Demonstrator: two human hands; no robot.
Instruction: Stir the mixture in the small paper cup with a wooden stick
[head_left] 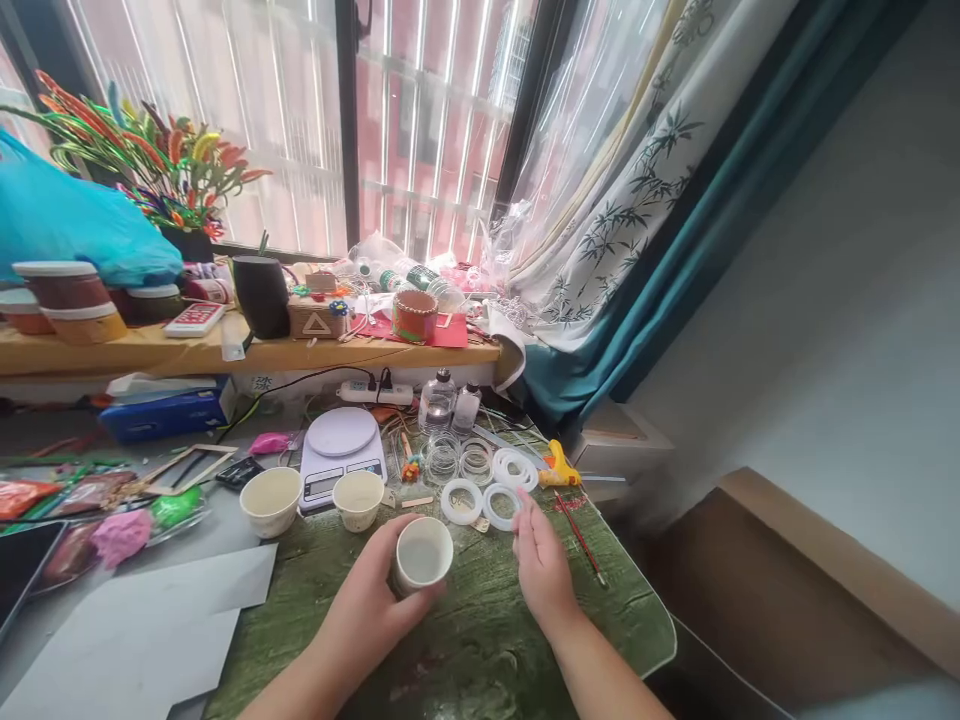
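Observation:
My left hand (382,590) is wrapped round a small white paper cup (405,575), tilted so that its opening faces me. Greyish, see-through liquid seems to sit inside it. My right hand (544,565) has its fingers stretched out, the tips beside a translucent white ring mold (501,524); whether they touch it I cannot tell. A second ring mold (461,519) lies just left of that one. Behind them are stacked white rings (514,468) and several clear rings (441,458). Two more paper cups, a larger one (270,515) and a smaller one (357,515), stand left of my left hand.
Behind the cups is a white kitchen scale (343,435). Two clear bottles (437,405) stand at the back. A yellow glue gun (559,465) and a red pencil (581,540) lie on the right. Grey sheets (150,630) cover the left front, below a crowded wooden shelf (360,358).

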